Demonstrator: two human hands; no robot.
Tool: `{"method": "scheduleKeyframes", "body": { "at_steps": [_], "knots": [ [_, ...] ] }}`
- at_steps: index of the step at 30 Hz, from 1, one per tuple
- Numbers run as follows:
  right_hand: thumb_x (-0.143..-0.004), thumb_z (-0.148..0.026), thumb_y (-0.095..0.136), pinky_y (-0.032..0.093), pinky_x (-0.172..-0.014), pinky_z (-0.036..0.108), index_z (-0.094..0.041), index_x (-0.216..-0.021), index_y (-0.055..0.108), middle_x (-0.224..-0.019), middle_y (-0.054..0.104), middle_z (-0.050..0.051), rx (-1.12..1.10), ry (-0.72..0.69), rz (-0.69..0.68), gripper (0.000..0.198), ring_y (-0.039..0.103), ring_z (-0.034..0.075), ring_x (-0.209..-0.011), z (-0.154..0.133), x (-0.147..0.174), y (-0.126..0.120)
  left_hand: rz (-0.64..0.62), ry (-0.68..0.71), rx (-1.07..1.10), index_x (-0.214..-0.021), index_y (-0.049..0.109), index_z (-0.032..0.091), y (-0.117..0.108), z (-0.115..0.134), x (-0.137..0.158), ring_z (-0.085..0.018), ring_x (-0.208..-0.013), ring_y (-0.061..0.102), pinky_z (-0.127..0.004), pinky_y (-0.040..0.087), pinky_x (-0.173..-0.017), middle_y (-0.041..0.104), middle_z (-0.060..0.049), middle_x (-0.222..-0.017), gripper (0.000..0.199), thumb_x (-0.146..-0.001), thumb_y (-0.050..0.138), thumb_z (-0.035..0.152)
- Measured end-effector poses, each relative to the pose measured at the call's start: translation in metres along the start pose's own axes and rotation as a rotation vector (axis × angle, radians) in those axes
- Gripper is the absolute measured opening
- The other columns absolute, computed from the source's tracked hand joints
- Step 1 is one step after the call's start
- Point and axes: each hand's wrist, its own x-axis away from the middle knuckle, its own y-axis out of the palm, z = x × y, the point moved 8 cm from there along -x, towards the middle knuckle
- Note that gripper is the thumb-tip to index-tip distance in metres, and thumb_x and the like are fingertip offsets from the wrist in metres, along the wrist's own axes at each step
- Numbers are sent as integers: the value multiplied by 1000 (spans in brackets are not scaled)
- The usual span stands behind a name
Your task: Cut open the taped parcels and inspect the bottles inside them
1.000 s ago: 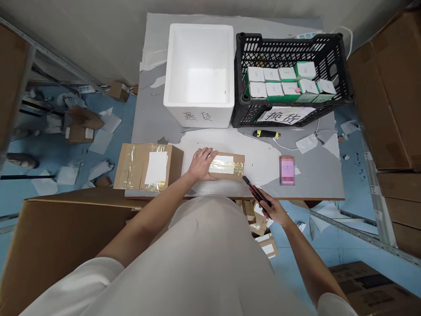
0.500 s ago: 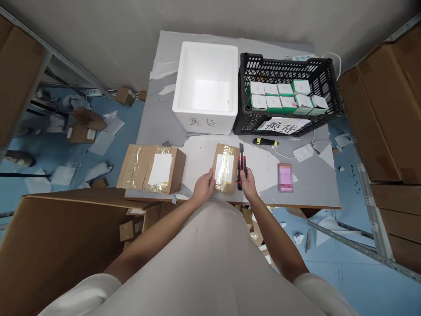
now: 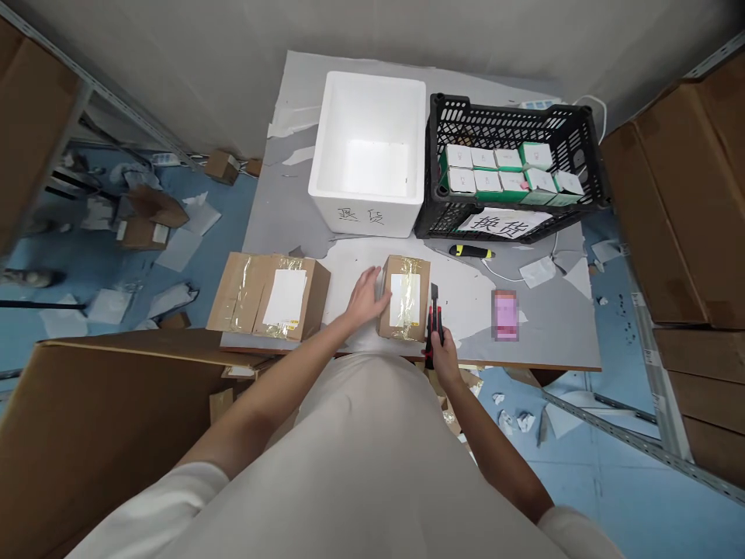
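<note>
A small taped cardboard box with a white label lies on the table right in front of me. My left hand rests against its left side, fingers stretched out and thumb apart, not gripping it. Just past the box's right side, my right hand is wrapped round a red and black utility knife, blade end pointing away from me. Beyond, a second knife with black and yellow handle lies on the table. To the left sits a larger taped cardboard box, also labelled.
A white foam box with handwriting stands at the back. Beside it is a black plastic crate holding several white and green boxes. A pixelated pink item lies at right. A large open carton is at lower left.
My right hand has drawn the utility knife toward me and slightly right, off the box. My left hand has shifted forward along the box's left side, its fingers straighter.
</note>
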Motion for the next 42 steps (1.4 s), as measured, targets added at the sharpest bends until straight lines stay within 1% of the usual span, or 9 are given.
{"method": "scheduleKeyframes", "body": {
  "at_steps": [3,8,13,18,20,23,28,33,42],
  "knots": [
    [-79,-63,55,56,-62,31,-27,-111,44,-98,65,3,-235,148,25,49,68,18,-81,19,23,4,-63,78,-21,-145,24,9,-1,10,-52,-30,-141,25,-44,32,-111,25,-17,-152,76,-82,52,40],
    [-74,-64,61,58,-69,37,-26,-103,42,-89,68,4,-446,159,34,51,69,23,-89,12,25,13,-157,94,26,-129,45,9,6,7,-77,-27,-122,50,-39,38,-105,53,-15,-130,58,-78,55,35],
    [-76,-60,60,57,-74,33,-26,-105,44,-106,66,5,-358,-49,174,48,67,19,-97,-24,-15,-24,83,-206,46,-103,52,18,-15,-30,-19,-25,-99,59,-39,48,-85,62,-9,-104,42,-75,60,47],
    [-77,-59,58,55,-76,31,-25,-104,45,-113,65,7,-234,-187,85,45,65,17,-98,-63,-63,-27,63,-484,30,-95,49,21,-8,-52,49,-22,-79,61,-36,48,-67,60,-4,-83,52,-69,59,64],
    [-76,-59,59,55,-74,31,-25,-102,46,-110,66,7,-226,-184,56,45,66,17,-95,-68,-71,-23,140,-443,39,-108,46,20,-12,-49,54,-24,-89,61,-38,48,-74,61,-7,-95,56,-71,60,60],
    [-75,-59,60,55,-71,31,-25,-104,47,-110,65,7,-213,-185,47,46,66,17,-89,-63,-68,-28,233,-195,-39,-130,35,16,-22,-27,39,-29,-124,46,-43,41,-96,47,-18,-131,67,-75,58,46],
    [-74,-59,62,48,-46,24,-20,-108,53,-90,64,4,20,-109,57,53,56,9,-52,-36,-43,-61,-79,243,-291,-142,29,13,-3,15,9,-35,-143,14,-53,13,-114,25,-18,-152,84,-71,61,45],
    [-76,-59,60,43,-38,23,-26,-141,34,-81,63,0,92,-60,-66,78,51,8,-45,-21,-22,-67,-171,205,-387,-143,29,15,6,17,5,-39,-140,19,-57,6,-113,29,-20,-150,106,-59,68,65],
    [-76,-58,61,40,-35,23,-25,-147,30,-70,57,-4,111,-33,-178,83,45,7,-40,-25,-20,-66,-144,200,-346,-142,33,16,6,15,3,-39,-137,26,-55,10,-113,36,-18,-147,106,-56,71,65]
  ]
}}
